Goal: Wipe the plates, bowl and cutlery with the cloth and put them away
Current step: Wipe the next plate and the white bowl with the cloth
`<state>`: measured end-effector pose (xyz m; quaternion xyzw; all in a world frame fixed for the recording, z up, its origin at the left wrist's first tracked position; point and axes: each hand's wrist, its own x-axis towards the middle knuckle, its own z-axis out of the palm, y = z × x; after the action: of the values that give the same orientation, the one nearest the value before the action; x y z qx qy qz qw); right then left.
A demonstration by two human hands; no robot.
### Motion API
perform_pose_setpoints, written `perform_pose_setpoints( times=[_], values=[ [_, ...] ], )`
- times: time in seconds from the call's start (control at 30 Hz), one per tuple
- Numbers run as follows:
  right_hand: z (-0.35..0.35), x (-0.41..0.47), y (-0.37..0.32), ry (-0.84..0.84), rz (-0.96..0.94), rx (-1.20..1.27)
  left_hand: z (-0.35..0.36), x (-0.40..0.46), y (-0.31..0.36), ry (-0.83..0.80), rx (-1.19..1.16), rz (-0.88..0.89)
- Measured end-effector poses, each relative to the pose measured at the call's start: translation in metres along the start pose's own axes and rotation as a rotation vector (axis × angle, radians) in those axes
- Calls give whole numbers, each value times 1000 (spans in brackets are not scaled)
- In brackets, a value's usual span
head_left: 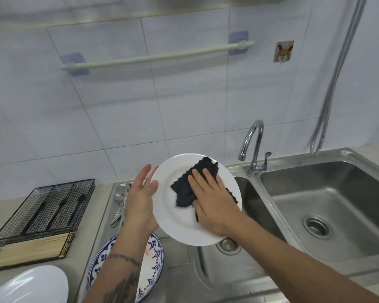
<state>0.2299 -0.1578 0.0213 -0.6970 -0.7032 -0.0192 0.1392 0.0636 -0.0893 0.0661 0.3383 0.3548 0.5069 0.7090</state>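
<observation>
Right hand point(214, 206) fingers point(207, 178) lay flat and spread, pressing the dark cloth point(193, 184) onto the face of the white plate point(179, 224); a press, not a pinch. Left hand point(141, 196) cupped the plate's left rim with fingers point(143, 173) extended and fairly wide, palm against the edge. How much of the left thumb or palm sat behind the plate was not visible, so the support on the back could only be guessed at.

The plate was tilted, held in the air above the near-left sink basin point(208, 265), with no table under it.

Risks as I judged them:
- Rim hold looked loose. A hard push from the right hand could lever the plate out of the left hand and drop it into the steel basin, likely a chip or a break.
- If the plate was wet, the rim would be slick, which would make that slip easier.
- The cloth was only pressed, so a fast stroke could slide it off the plate edge into the sink.
- The patterned blue plate point(153, 265) lay directly below, near left, partly under the left forearm. A drop would hit it too.
- Loose cutlery point(120, 206) lay on the drainer just left of the held plate; a swing of the left elbow could knock it.

Mesh cutlery tray point(50, 206) sat on the table far left, well clear, with a white bowl point(31, 285) at the near-left corner.
</observation>
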Motion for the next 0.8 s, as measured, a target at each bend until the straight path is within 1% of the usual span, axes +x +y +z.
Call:
perform_pose_setpoints(
  times=[0.07,0.17,0.23,0.3,0.4,0.47,0.53,0.6,0.7,0.8],
  values=[
    [1,3,-24,2,-80,35,-5,3,2,-59,-25,-35],
    [-7,24,-35,64,-131,-72,-15,10,11,-111,-53,-53],
    [-15,34,-29,123,-96,-189,-25,12,17,-144,-73,-43],
    [-23,38,-20,142,-6,-272,-34,12,21,-151,-69,-19],
    [-26,30,-17,109,66,-343,-44,11,29,-133,-74,24],
    [-25,17,-22,61,94,-341,-48,13,36,-102,-87,41],
    [-19,-2,-34,8,133,-274,-51,17,43,-72,-93,55],
    [-13,-21,-53,-51,145,-129,-55,22,45,-55,-109,46],
    [-9,-37,-86,-101,95,86,-56,29,39,-52,-131,-3],
    [-7,-29,-97,-104,39,202,-47,28,23,-69,-114,-54]
  ],
)
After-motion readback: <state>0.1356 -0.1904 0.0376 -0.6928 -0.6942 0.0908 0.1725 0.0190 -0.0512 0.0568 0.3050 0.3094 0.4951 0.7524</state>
